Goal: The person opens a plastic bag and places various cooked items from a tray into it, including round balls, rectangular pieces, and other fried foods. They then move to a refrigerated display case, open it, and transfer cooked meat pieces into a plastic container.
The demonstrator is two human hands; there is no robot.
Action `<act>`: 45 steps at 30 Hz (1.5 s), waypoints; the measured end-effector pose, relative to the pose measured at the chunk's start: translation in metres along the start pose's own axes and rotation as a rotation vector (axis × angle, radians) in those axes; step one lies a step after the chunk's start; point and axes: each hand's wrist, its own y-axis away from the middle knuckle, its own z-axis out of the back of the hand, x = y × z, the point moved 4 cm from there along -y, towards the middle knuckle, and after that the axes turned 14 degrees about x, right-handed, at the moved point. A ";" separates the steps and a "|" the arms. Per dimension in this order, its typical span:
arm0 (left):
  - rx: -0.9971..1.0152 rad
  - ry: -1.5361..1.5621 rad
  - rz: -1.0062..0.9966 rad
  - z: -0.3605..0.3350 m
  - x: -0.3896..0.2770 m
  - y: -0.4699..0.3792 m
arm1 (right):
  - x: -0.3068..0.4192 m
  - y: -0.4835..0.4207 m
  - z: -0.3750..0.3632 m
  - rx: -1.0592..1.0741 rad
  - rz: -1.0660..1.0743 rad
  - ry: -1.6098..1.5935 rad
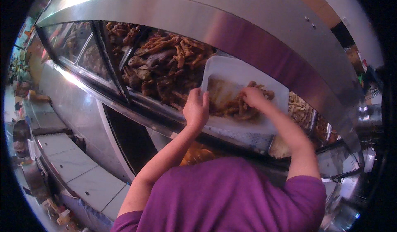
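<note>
A white plastic tub (214, 65) with a wet brown bottom stands tilted in the opening of a glass-and-steel display case. My left hand (197, 110) grips its left rim, thumb on the inside. Inside the tub, my right hand (253, 97) holds some brown cooked meat pieces (245, 109), its fingertips partly hidden among them. More pieces lie around that hand and along the tub's lower side. To the left of the tub, dark braised meat (155, 59) and longer reddish-brown pieces (181, 50) are heaped in the case.
A broad steel hood (248, 42) overhangs the opening. Pale shredded food (299, 107) lies right of the tub. A black-framed divider (108, 61) crosses the case at left. White cabinet fronts (80, 173) run along the lower left.
</note>
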 end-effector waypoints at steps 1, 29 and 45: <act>0.004 -0.008 0.013 0.000 0.000 0.000 | 0.003 -0.004 -0.003 -0.007 0.033 -0.042; 0.267 0.400 0.170 -0.011 0.033 0.050 | 0.032 0.036 0.071 0.151 0.175 -1.203; 0.056 0.544 -0.025 0.128 0.017 0.202 | 0.166 0.035 0.114 0.459 0.452 -1.511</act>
